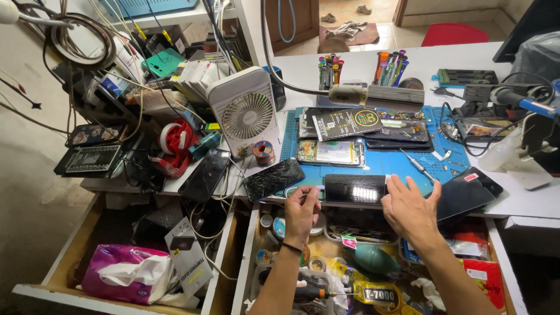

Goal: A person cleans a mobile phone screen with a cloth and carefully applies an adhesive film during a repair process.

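A black phone (356,188) lies face up at the near edge of the blue work mat (391,163). My left hand (301,211) pinches its left end between thumb and fingers. At the phone's right end rests my right hand (410,208), flat with fingers spread, touching the edge. A phone with a cracked screen (273,179) lies just left of my left hand. A dark phone (465,195) lies right of my right hand. An opened phone showing its inner parts (330,153) lies farther back on the mat.
A small white fan (245,111), a screwdriver (417,165), tool holders (330,71), a soldering stand (513,99) and several phones crowd the white desk (361,61). Two open drawers below hold tape rolls, a teal blower (374,259), glue tube (373,293) and a tissue pack (131,274).
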